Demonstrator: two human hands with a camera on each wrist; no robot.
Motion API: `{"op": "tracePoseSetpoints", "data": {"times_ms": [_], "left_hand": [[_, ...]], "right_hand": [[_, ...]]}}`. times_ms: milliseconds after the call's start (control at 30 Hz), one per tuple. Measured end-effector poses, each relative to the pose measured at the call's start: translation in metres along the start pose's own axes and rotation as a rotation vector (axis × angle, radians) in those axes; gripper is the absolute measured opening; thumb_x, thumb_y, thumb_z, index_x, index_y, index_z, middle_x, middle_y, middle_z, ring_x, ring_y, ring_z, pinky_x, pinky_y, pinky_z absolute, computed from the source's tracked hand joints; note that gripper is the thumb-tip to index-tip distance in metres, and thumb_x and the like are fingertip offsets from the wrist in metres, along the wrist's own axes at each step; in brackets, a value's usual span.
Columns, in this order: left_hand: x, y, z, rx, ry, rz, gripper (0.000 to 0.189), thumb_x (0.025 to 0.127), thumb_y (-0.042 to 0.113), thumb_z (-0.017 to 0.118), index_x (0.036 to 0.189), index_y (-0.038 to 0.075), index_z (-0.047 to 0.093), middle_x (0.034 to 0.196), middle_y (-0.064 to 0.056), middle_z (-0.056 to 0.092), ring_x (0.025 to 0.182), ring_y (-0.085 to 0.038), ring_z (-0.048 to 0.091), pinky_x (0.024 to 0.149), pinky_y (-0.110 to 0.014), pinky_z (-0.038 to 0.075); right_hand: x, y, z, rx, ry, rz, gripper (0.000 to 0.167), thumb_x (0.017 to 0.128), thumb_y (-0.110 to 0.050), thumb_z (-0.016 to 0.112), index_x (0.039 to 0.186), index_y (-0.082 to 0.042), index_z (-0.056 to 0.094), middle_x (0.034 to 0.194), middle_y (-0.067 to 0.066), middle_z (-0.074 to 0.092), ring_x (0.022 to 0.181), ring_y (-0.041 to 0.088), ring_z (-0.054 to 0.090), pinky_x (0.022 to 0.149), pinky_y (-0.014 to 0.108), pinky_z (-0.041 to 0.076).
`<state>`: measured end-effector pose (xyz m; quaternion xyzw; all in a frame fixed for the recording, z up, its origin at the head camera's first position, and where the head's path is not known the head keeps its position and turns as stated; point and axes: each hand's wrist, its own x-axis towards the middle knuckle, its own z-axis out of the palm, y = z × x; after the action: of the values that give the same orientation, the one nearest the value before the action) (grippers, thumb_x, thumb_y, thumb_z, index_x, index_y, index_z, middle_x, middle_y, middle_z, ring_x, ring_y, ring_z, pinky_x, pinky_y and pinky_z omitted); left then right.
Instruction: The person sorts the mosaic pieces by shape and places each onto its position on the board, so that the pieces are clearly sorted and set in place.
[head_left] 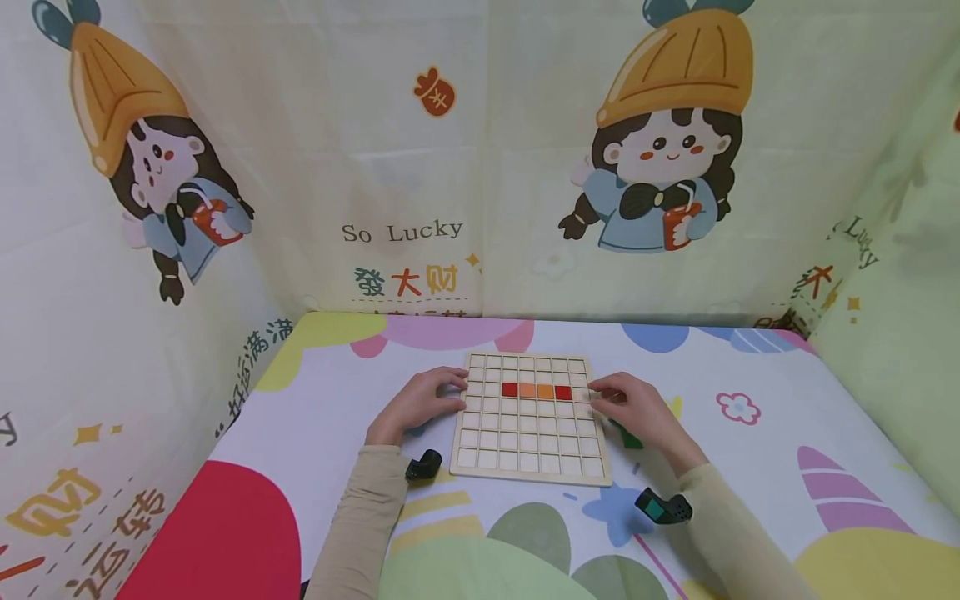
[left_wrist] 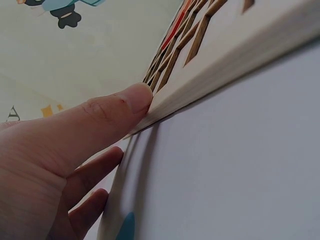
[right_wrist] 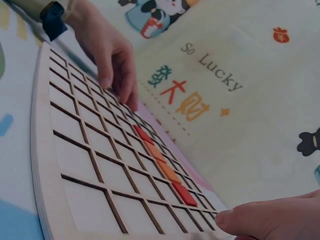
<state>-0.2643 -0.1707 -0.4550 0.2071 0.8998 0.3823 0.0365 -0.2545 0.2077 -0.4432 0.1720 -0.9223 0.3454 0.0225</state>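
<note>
A person's left hand (head_left: 420, 402) and right hand (head_left: 642, 412) flank a square, pale wooden board (head_left: 528, 442) divided by thin raised ribs into a grid, which lies on a counter (head_left: 341, 433) dressed in a white covering printed with bright, rounded shapes. On the left, the thumb and fingers are set apart from one another, lightly bent and touching the board's side edge; the left wrist view shows the thumb's tip against the rim. On the right, thumb and forefinger are likewise parted, their tips at the opposite edge; how the remaining fingers lie cannot be told. Neither hand pinches a tile. Four small square tiles sit side by side in the third row from the far edge: a red tile (head_left: 510, 389), a light orange tile (head_left: 528, 391), a deeper orange tile (head_left: 546, 392) and a second red tile (head_left: 563, 392). Both arms wear beige sleeves (head_left: 360, 521), with a small black device (head_left: 423, 465) at the left wrist and another dark device (head_left: 664, 507) at the right. Behind, a cream cloth backdrop (head_left: 517, 183) carries cartoon figures in orange hats (head_left: 678, 71) and the words "So Lucky" (head_left: 402, 232).
</note>
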Motion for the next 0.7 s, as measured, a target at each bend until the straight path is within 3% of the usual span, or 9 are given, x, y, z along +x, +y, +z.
{"op": "tracePoseSetpoints", "data": {"times_ms": [400,700], "left_hand": [[-0.001,0.004,-0.001,0.003,0.007,-0.006,0.028,0.085,0.016,0.077,0.111,0.008,0.071,0.136,-0.003,0.058,0.133,-0.023,0.046,0.112,-0.041,0.035],[-0.001,0.001,0.001,0.006,0.011,0.001,0.028,0.085,0.017,0.078,0.11,0.01,0.071,0.136,-0.002,0.058,0.133,-0.024,0.046,0.112,-0.042,0.036]], "right_hand": [[-0.037,0.02,-0.033,-0.037,0.036,0.07,0.031,0.09,-0.019,0.072,0.118,-0.007,0.069,0.111,0.008,0.067,0.096,0.023,0.063,0.084,0.038,0.055],[-0.053,0.031,-0.042,-0.06,0.052,0.135,0.035,0.089,-0.02,0.073,0.119,-0.004,0.067,0.113,0.013,0.066,0.097,0.027,0.062,0.082,0.036,0.055]]}}
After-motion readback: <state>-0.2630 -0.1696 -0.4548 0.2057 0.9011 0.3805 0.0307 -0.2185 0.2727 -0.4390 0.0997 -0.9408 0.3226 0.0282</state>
